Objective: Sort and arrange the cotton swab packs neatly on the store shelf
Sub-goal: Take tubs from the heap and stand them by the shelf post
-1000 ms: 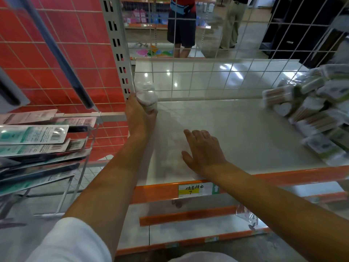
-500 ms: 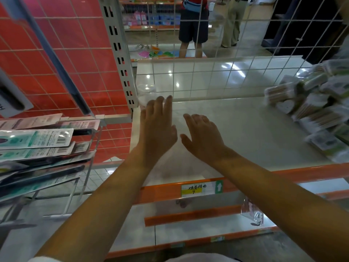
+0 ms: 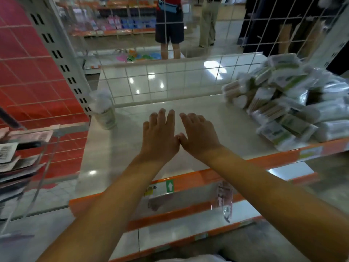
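Observation:
One round cotton swab pack [image 3: 104,112] stands upright in the far left corner of the white shelf [image 3: 136,163], beside the slotted upright post. A loose heap of cotton swab packs [image 3: 290,108] lies on the shelf's right side. My left hand [image 3: 159,137] and my right hand [image 3: 198,135] hover side by side over the middle of the shelf, palms down, fingers spread, thumbs almost touching. Neither hand holds anything.
A wire grid [image 3: 170,80] backs the shelf. An orange front rail with a price label [image 3: 160,187] runs along the edge, with a lower shelf beneath. Hanging carded goods [image 3: 17,154] crowd the left side. People stand in the aisle behind the grid [image 3: 170,27].
My left hand let go of the round pack in the far left corner and drew back to the middle, beside my right hand. The view shifted slightly right.

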Demonstrator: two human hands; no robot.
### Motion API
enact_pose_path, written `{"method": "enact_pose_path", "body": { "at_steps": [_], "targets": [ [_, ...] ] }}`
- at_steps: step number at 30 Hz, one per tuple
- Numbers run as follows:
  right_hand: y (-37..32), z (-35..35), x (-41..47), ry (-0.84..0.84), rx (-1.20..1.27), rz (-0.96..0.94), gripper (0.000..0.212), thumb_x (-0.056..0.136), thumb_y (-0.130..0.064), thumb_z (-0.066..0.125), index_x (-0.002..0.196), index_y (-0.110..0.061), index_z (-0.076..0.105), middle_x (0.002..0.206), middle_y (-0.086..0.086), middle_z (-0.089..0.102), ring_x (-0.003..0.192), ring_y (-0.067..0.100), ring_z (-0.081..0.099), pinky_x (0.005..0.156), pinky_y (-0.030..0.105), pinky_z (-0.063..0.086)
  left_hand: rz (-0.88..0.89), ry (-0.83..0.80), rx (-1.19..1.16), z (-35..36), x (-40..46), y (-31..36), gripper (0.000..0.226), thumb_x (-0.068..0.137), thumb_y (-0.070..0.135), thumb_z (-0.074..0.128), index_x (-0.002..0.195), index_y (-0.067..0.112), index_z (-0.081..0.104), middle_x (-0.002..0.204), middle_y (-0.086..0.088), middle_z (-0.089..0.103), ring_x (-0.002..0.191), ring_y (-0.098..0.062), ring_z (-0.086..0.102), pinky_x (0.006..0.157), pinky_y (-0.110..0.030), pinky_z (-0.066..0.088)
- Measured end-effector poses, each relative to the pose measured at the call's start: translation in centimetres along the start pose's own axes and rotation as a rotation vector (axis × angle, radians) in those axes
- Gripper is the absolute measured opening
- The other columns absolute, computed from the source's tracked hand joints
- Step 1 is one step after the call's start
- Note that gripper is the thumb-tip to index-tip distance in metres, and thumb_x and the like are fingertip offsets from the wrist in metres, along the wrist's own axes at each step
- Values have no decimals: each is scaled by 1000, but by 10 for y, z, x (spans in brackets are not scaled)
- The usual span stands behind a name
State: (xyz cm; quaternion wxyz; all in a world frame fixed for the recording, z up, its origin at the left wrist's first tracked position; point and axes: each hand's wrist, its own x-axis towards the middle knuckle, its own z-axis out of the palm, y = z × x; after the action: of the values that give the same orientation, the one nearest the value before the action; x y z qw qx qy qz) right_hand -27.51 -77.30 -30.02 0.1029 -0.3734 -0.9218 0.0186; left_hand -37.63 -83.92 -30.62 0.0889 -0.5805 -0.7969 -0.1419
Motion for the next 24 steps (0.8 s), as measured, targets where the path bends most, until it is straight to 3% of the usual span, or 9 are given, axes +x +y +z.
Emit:
{"method": "enact_pose_path", "body": {
  "at_steps": [4, 19, 24],
  "targets": [
    [38, -12, -5, -7, -1, 2, 57, 92, -31, 46, 142, -14, 25, 138, 7, 39, 125, 25, 37, 99, 37, 34, -10, -4, -26, 7, 11, 40, 70, 89, 33, 53, 145, 13, 17, 149, -10, 20, 134, -29, 21, 105, -39, 24],
    [189, -40, -35, -60, -31, -5, 56, 94, -28, 41, 144, -18, 18, 147, 5, 27, 133, 26, 27, 105, 38, 25, -64, -9, -101, 38, 47, 185, 68, 86, 33, 55, 143, 14, 23, 144, -8, 27, 130, -28, 24, 101, -38, 26],
    [238, -51, -40, -55, -67, 30, 52, 92, -27, 40, 141, -17, 28, 146, 7, 31, 133, 25, 27, 106, 38, 24, -58, -11, -119, 50, 58, 224, 67, 86, 33, 55, 142, 14, 25, 142, -7, 31, 128, -28, 26, 99, -37, 26]
  ]
}}
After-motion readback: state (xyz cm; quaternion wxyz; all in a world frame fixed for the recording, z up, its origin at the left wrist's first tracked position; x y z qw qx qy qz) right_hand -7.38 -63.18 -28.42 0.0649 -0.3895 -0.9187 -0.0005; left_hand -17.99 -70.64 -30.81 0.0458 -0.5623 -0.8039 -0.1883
